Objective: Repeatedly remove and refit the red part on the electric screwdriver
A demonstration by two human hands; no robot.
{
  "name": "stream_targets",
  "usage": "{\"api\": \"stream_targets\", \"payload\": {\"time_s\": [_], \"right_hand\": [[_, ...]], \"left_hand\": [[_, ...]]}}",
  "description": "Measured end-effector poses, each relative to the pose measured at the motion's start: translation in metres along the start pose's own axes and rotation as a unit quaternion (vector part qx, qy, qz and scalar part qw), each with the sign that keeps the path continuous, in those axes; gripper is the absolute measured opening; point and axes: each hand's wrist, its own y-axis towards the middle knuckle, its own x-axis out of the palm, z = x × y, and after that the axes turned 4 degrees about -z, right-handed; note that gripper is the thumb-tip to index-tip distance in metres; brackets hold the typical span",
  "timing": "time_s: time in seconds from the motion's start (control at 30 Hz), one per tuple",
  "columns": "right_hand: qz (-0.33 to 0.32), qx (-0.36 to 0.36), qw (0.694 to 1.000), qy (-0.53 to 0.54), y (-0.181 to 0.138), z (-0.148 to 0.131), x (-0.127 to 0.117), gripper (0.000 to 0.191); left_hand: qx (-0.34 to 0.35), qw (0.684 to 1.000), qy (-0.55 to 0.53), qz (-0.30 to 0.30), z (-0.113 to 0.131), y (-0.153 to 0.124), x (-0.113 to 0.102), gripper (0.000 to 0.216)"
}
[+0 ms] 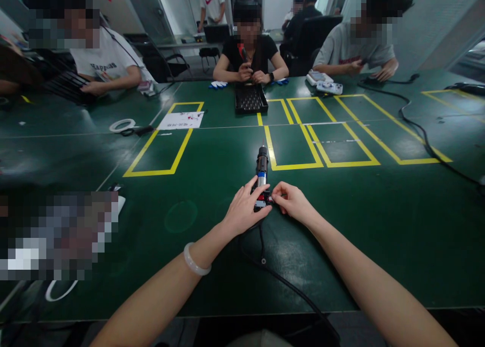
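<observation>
- Close to the near table edge, a long black cable (291,285) lies in a curve on the dark green tabletop (341,236).
- Just beyond it, the left hand (244,205), a pale bangle (195,261) around its wrist, lies half open along the left side of a black-and-silver cylindrical tool with a blue band (262,162). Its fingers reach across the barrel, thumb near the rear end; I cannot tell how firmly it grips.
- Right of the tool's rear, the right hand (291,200) has thumb and forefinger drawn nearly together at a red part; what they pinch is too small to tell.
- The tool lies near the table's middle, its thin tip pointing away.
- Farther on, yellow tape outlines (297,167) mark the tabletop; a white printed sheet (176,121) lies across one at left, near a white ring (122,126).
- At the far side, a shallow black tray (251,110) sits before a person in a black top (227,59), who holds a red-and-black tool (242,51).
</observation>
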Motion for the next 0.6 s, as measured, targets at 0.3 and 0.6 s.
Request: {"api": "stream_targets", "payload": {"time_s": [0.3, 0.6], "right_hand": [[0.027, -0.022, 0.994, -0.102, 0.0, -0.004, 0.003, 0.013], [-0.019, 0.015, 0.999, -0.034, -0.002, -0.007, 0.004, 0.012]], "left_hand": [[0.003, 1.0, -0.007, 0.005, 0.002, 0.0, -0.001, 0.058], [-0.027, 0.999, 0.04, -0.02, 0.011, 0.011, -0.008, 0.065]]}}
